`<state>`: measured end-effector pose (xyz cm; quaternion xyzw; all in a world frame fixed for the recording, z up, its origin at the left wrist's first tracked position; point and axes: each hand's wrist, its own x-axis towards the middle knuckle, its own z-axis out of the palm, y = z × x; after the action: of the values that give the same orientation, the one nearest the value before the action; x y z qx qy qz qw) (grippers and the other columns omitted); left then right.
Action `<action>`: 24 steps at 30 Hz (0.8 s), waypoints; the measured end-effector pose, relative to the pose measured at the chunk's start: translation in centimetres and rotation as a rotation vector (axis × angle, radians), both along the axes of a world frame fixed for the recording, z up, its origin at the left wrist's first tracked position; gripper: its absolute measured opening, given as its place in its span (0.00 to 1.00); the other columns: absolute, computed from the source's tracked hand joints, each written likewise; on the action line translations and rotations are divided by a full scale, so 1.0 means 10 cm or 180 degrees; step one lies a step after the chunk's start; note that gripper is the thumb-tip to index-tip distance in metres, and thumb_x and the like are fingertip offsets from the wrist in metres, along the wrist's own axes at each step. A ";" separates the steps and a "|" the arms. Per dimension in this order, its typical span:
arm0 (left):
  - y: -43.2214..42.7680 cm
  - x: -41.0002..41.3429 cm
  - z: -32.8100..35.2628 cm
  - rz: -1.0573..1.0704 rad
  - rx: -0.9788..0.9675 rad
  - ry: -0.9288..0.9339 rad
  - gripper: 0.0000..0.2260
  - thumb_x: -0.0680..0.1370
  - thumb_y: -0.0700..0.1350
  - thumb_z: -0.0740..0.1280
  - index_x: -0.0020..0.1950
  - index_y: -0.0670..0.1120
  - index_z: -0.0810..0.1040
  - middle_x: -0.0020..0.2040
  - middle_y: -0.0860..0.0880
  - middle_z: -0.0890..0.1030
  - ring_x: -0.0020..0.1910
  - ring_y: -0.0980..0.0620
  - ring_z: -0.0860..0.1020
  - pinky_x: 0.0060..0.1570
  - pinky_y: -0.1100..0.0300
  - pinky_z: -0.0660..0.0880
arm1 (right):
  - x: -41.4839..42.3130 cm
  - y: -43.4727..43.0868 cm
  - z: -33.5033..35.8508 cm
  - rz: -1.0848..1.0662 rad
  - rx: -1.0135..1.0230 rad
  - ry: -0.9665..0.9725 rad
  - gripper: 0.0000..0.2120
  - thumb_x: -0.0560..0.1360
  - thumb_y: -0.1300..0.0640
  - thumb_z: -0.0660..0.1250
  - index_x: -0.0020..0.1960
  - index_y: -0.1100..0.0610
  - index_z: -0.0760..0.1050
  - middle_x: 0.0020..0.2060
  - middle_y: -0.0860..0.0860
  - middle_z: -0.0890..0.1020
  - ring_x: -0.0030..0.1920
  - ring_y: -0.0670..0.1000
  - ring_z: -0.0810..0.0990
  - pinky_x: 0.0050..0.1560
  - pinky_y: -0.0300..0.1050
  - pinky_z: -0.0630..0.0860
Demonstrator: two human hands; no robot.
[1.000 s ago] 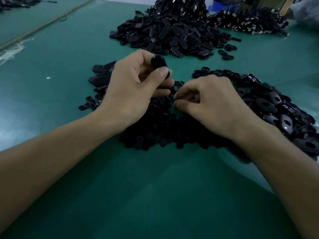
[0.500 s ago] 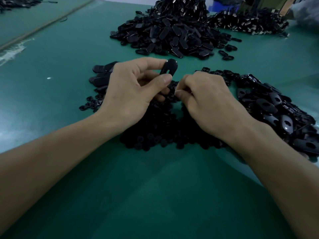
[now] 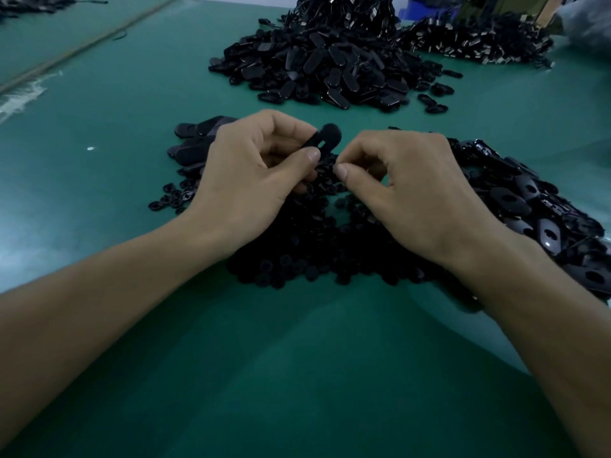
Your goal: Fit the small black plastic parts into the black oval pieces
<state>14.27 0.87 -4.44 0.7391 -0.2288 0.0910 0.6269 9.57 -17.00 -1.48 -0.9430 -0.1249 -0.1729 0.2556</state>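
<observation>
My left hand (image 3: pixel 251 180) grips a black oval piece (image 3: pixel 325 137) between thumb and fingers, its rounded end sticking up toward the right. My right hand (image 3: pixel 406 190) is just right of it, thumb and fingertips pinched together close to the oval; whatever small part sits between them is hidden. Both hands hover over a heap of small black plastic parts (image 3: pixel 317 252). A spread of black oval pieces (image 3: pixel 529 206) with holes lies to the right, partly under my right wrist.
A few finished ovals (image 3: pixel 198 140) lie behind my left hand. A big pile of black ovals (image 3: pixel 324 67) stands at the back, with another dark pile (image 3: pixel 476 41) at the back right. Bare green mat (image 3: pixel 297 375) fills the front and left.
My left hand has turned the oval piece and lowered it a little. My right hand has lifted from the heap and drawn up close to the oval, fingertips pinched.
</observation>
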 end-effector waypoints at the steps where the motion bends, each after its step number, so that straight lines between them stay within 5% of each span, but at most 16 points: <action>1: 0.00 0.00 0.00 -0.0002 -0.0002 -0.0032 0.07 0.78 0.41 0.72 0.48 0.54 0.81 0.40 0.54 0.86 0.40 0.55 0.85 0.41 0.64 0.80 | 0.00 0.01 0.00 0.0011 0.0148 0.0006 0.06 0.81 0.54 0.65 0.48 0.53 0.80 0.39 0.42 0.81 0.41 0.42 0.79 0.43 0.35 0.74; 10: -0.01 -0.02 0.02 -0.0046 -0.0064 -0.0001 0.09 0.78 0.36 0.72 0.52 0.50 0.83 0.40 0.54 0.86 0.41 0.55 0.85 0.42 0.65 0.80 | -0.02 0.04 0.04 0.0109 0.1056 0.0059 0.05 0.77 0.60 0.69 0.45 0.52 0.76 0.36 0.51 0.84 0.37 0.51 0.83 0.43 0.52 0.81; 16: -0.02 -0.05 0.04 -0.0082 -0.0084 -0.0004 0.10 0.77 0.36 0.72 0.53 0.50 0.83 0.43 0.54 0.87 0.41 0.56 0.85 0.41 0.66 0.80 | 0.00 0.01 0.03 0.0280 0.1630 0.0182 0.06 0.77 0.63 0.71 0.49 0.52 0.79 0.38 0.47 0.87 0.39 0.45 0.86 0.43 0.39 0.81; 24: 0.00 -0.04 0.03 0.0011 -0.0094 -0.0142 0.08 0.73 0.42 0.74 0.48 0.55 0.83 0.41 0.52 0.86 0.41 0.53 0.85 0.41 0.64 0.79 | 0.03 -0.02 0.02 0.0122 0.1656 0.0200 0.06 0.75 0.60 0.74 0.45 0.48 0.84 0.37 0.48 0.86 0.37 0.43 0.83 0.41 0.38 0.79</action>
<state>13.83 0.86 -4.13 0.7279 -0.2400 0.1120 0.6324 9.90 -17.21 -1.27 -0.8479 -0.0862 -0.1651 0.4964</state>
